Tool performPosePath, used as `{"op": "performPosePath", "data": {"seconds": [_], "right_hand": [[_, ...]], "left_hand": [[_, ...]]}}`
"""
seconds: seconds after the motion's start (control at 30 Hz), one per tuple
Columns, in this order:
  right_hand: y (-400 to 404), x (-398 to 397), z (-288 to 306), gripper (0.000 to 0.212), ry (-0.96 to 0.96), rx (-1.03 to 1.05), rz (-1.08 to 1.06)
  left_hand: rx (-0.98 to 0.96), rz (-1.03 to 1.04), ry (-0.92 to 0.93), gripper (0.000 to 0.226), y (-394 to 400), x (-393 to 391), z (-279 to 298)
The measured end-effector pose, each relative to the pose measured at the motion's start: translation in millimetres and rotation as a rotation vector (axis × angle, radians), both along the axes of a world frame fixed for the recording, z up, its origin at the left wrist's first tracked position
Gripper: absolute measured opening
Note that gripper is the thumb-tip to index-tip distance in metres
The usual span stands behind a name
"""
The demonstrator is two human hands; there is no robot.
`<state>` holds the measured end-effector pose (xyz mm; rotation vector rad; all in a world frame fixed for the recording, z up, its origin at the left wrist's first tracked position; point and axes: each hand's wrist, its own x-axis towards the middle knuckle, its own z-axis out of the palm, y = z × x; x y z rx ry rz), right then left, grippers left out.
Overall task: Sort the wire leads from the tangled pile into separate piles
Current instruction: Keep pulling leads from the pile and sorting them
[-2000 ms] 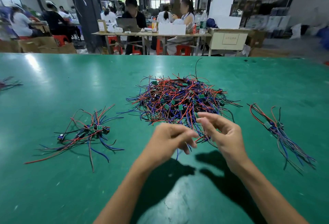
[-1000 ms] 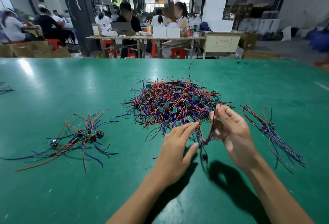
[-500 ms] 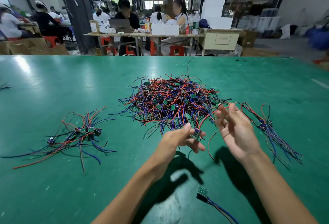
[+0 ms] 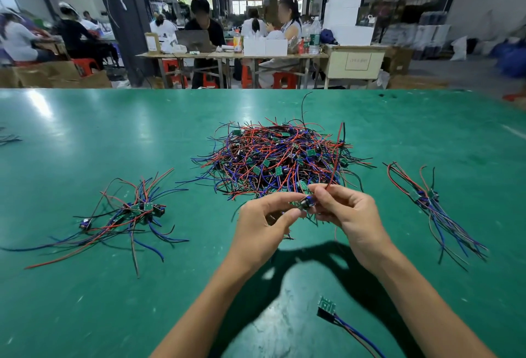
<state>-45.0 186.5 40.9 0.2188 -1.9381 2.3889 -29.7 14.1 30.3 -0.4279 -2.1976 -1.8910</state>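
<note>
Lead: small board with wires (image 4: 306, 203), pinched between both hands just at the tangled pile's (image 4: 280, 158) 6 o'clock edge; its red wire rising toward 12
Grips: left hand (image 4: 263, 222) and right hand (image 4: 348, 215) both closed on it
Piles: left pile (image 4: 133, 212) at 9 o'clock; right pile (image 4: 427, 201) at 3 o'clock, nearer the right hand
Counter: green counter (image 4: 113, 300)

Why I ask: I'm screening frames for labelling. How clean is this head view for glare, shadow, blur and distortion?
Head view: pale glare streaks on the green table at far left; the forearms throw dark shadows on it below the left hand and right hand; the tangled pile is sharp; background faces are blurred; wide-angle stretching shows toward the edges.
</note>
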Motion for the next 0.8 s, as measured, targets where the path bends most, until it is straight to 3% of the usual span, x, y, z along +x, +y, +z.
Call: {"op": "performPosePath", "data": {"seconds": [0.07,0.13,0.2,0.27,0.33,0.4,0.47,0.63,0.8], "right_hand": [[-0.2,-1.6,-1.7,0.021,-0.023,-0.021,-0.013],[-1.6,-3.2,-2.5,0.023,-0.040,-0.045,-0.049],[-1.0,-5.1,-3.0,0.027,-0.057,-0.074,-0.097],[2.0,-7.3,-4.2,0.030,-0.082,-0.109,-0.148],[6.8,-10.1,-6.9,0.029,-0.115,-0.141,-0.181],[11.2,-12.9,-9.6,0.023,-0.154,-0.168,-0.195],[13.8,-14.3,-10.8,0.024,-0.179,-0.185,-0.202],[14.8,-14.7,-10.9,0.034,-0.182,-0.197,-0.173],[14.0,-11.4,-5.1,0.026,-0.141,-0.177,-0.016]], "left_hand": [[-0.127,0.108,0.092,0.030,1.4,1.1,-1.4],[-0.363,0.271,0.361,0.032,3.4,5.4,-1.7],[-0.466,0.237,0.559,0.029,8.4,11.4,2.3],[-0.434,-0.097,0.430,0.027,10.2,17.1,5.6],[-0.444,-0.470,0.090,0.034,10.4,21.8,6.3],[-0.588,-0.591,0.034,0.037,10.6,23.5,2.4],[-0.651,-0.576,0.059,0.031,10.7,21.9,-0.6],[-0.758,-0.222,0.169,0.029,3.4,11.1,-7.7],[-0.628,0.371,0.562,0.035,5.8,9.0,-4.6]]}}
